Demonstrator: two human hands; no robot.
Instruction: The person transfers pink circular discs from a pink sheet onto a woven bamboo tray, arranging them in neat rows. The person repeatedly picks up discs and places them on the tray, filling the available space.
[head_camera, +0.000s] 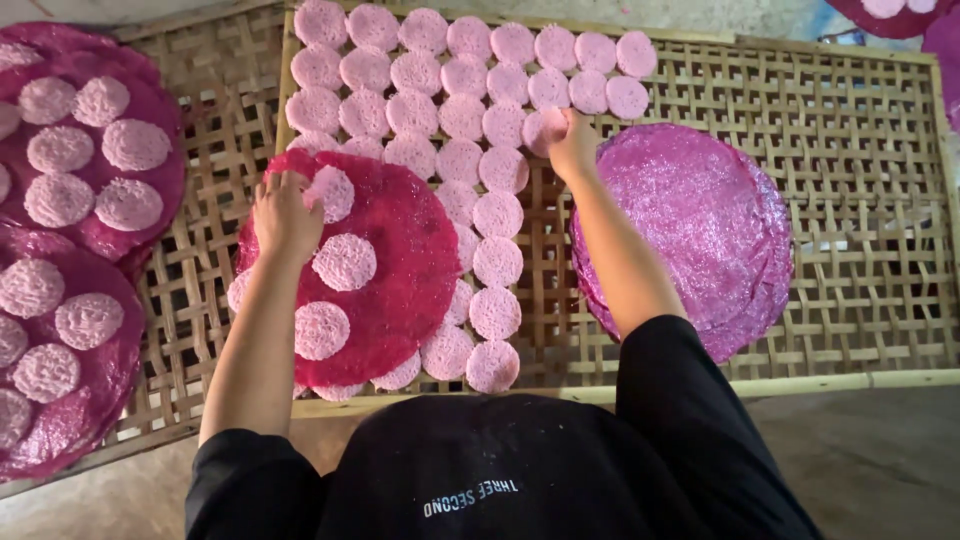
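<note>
Woven bamboo rack (860, 200), lacy pink discs (497, 262)

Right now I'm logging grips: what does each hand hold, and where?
Right hand pinches a small pink disc by its edge. Left hand grips the red round mat at its upper-left rim.

Food-drying workshop: woven bamboo racks (850, 200), pink wafers (440, 75).

I see a woven bamboo rack (860, 250) with an open lattice and a pale frame rail along its near edge. A second woven rack (190, 300) adjoins it. Below both lies a grey-brown concrete floor (880, 460), dimly and evenly lit.
</note>
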